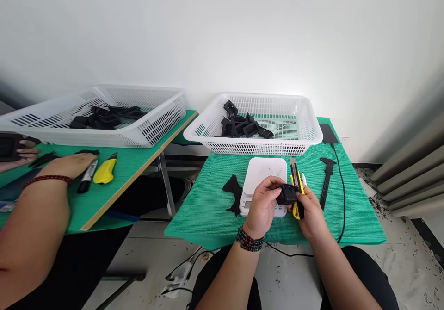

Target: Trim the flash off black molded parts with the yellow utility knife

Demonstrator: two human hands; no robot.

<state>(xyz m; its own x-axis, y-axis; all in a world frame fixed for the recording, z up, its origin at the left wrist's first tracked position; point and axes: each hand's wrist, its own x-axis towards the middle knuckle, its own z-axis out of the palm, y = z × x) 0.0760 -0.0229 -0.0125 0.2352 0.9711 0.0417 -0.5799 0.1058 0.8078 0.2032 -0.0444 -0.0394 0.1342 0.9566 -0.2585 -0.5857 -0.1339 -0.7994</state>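
My left hand [262, 204] pinches a small black molded part [287, 194] between thumb and fingers, above the front of a white kitchen scale [265, 169]. Closed round a yellow utility knife [295, 210], my right hand [311, 212] has its fingertips against the part's right end. The knife's blade points away from me. A white marker [304, 179] shows partly behind my right hand. Left of the scale lies a torn-looking black scrap [234, 194]. My fingers hide some of the part and the knife.
A white basket [256, 148] of black parts [243, 122] stands at the back. At right lie a black caliper [326, 180] and a dark flat pad [328, 134] with a cable. On the left table, another person's hand [71, 166] is near a marker [86, 176], a yellow cutter [105, 170] and another basket [138, 136].
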